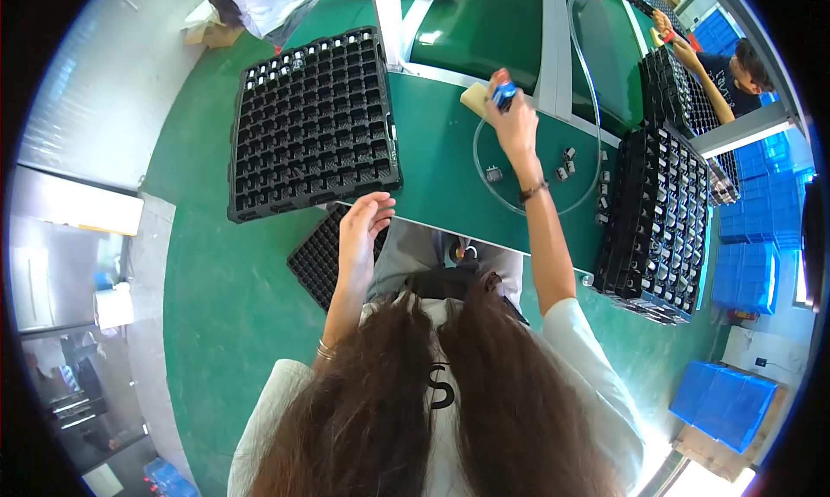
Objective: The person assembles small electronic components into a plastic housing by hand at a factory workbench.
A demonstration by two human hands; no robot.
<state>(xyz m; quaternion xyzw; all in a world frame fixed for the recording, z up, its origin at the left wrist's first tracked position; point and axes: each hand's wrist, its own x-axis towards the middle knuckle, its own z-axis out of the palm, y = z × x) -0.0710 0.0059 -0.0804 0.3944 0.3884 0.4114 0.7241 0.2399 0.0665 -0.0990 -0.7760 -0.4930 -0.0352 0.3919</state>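
My right hand (516, 127) is closed round a small blue and red hand tool (503, 90) over the green worktable (432, 134). Its exact kind is hard to make out. A pale yellow block (474, 100) lies beside the tool. Around this spot a clear hose (478, 164) loops across the table. Several small metal parts (566, 164) lie to the right of my wrist, and another metal part (494, 174) rests inside the loop. My left hand (363, 224) is at the near corner of a black compartment tray (316, 121), fingers loosely bent and apart, with nothing visible in them.
Stacked black trays (653, 224) filled with metal parts stand on the right. Another black tray (316, 259) is low beneath the left one. A metal frame post (386, 17) rises at the back. Two people work beyond the table. Blue crates (745, 276) line the far right.
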